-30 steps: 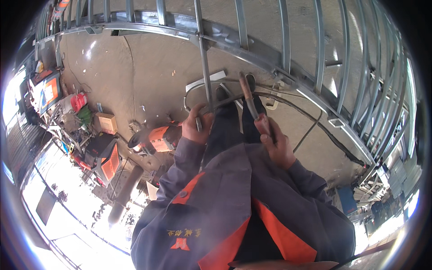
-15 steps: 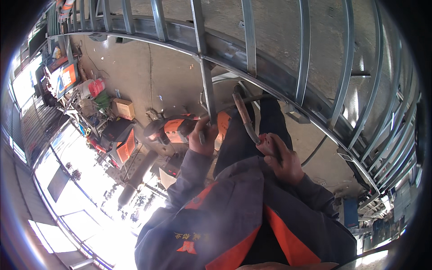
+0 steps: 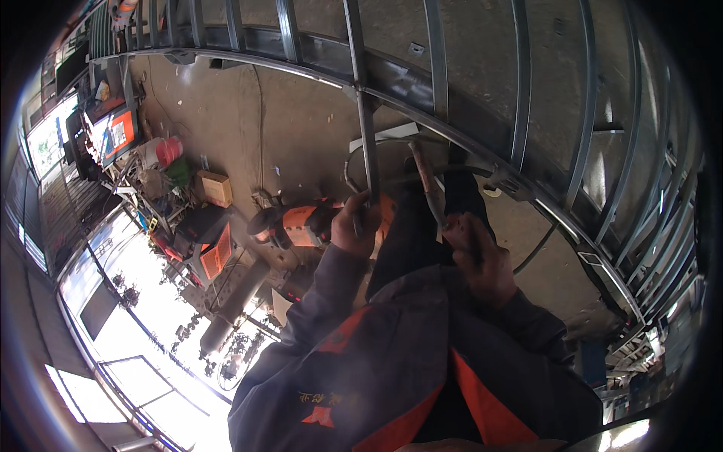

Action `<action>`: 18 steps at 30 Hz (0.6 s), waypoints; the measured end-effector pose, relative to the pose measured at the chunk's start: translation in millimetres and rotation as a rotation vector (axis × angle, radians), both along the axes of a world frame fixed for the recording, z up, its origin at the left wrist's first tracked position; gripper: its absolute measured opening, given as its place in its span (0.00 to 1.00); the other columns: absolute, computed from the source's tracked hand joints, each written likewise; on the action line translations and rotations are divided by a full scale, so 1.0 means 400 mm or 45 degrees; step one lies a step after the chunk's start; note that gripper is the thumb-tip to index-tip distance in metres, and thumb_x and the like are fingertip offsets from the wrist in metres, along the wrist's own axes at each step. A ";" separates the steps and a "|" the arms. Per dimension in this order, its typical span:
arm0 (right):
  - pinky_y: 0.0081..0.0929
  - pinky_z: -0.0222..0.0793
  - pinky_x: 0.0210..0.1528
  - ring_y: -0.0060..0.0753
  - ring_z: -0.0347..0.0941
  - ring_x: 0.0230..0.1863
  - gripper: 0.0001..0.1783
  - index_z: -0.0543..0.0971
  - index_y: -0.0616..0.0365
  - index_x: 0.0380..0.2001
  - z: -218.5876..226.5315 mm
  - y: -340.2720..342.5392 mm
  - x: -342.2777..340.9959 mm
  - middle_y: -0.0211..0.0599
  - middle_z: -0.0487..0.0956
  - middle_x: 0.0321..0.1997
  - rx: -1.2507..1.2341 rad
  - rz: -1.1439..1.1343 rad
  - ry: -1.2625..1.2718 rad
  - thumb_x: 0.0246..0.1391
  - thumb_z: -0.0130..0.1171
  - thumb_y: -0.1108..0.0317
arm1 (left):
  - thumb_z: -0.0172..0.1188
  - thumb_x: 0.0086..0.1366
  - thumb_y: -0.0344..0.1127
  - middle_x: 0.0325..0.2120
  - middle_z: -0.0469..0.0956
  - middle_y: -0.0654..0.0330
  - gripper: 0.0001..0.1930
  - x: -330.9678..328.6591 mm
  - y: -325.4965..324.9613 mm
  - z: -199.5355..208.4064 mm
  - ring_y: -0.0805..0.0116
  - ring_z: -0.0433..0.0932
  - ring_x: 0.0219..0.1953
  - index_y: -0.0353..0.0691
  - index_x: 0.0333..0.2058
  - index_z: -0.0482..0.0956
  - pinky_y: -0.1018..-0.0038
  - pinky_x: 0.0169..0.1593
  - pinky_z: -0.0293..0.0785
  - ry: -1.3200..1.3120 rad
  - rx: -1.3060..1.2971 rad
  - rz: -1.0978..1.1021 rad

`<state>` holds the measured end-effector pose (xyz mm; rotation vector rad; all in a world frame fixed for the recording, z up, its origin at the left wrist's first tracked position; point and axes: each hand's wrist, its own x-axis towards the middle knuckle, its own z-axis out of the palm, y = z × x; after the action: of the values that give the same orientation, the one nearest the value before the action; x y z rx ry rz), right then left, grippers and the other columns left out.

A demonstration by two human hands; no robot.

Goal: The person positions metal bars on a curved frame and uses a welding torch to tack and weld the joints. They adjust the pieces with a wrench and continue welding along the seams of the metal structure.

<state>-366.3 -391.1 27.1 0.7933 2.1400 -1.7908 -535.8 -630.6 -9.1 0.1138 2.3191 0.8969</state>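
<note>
My left hand (image 3: 354, 224) grips the lower end of a thin upright steel bar (image 3: 367, 143) that runs up to a curved steel rail (image 3: 422, 102) of a large barred metal frame. My right hand (image 3: 478, 256) is closed around the handle of a rusty brown hand tool (image 3: 426, 184), whose shaft points up toward the rail, just right of the bar. The tool's head is blurred against the frame. Both sleeves are dark with orange panels.
An orange and black power tool (image 3: 290, 224) lies on the concrete floor left of my left hand. A cardboard box (image 3: 215, 188), a red bucket (image 3: 169, 151) and cluttered machines stand further left. A black cable (image 3: 535, 248) curls right. Frame bars (image 3: 587, 135) surround the upper right.
The view has shifted, so the frame and floor sit differently. My left hand has kept its grip on the upright bar; my right hand stays closed on the tool, raised toward the rail.
</note>
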 end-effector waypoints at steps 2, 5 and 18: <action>0.46 0.80 0.48 0.63 0.82 0.50 0.36 0.65 0.62 0.69 0.016 -0.020 -0.001 0.60 0.83 0.50 0.001 -0.023 -0.115 0.62 0.63 0.60 | 0.65 0.67 0.31 0.26 0.81 0.59 0.15 -0.011 -0.001 0.002 0.72 0.82 0.30 0.36 0.51 0.80 0.73 0.36 0.76 0.022 0.034 -0.064; 0.46 0.79 0.51 0.65 0.80 0.53 0.35 0.65 0.62 0.69 0.034 -0.073 0.004 0.62 0.81 0.53 0.056 -0.108 -0.151 0.64 0.61 0.60 | 0.65 0.67 0.31 0.27 0.82 0.55 0.16 -0.027 -0.017 0.006 0.61 0.85 0.32 0.38 0.53 0.79 0.69 0.37 0.78 0.077 0.131 -0.180; 0.42 0.76 0.56 0.51 0.79 0.57 0.36 0.61 0.58 0.73 0.010 -0.330 0.153 0.55 0.78 0.61 0.214 -0.251 -0.332 0.70 0.55 0.54 | 0.62 0.65 0.34 0.37 0.82 0.47 0.17 -0.011 -0.272 -0.058 0.41 0.81 0.43 0.45 0.52 0.79 0.54 0.46 0.78 0.235 0.371 -0.508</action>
<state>-304.9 -522.9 31.1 1.2445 2.1180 -1.5043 -540.0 -739.5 -32.4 0.7821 2.1975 1.0392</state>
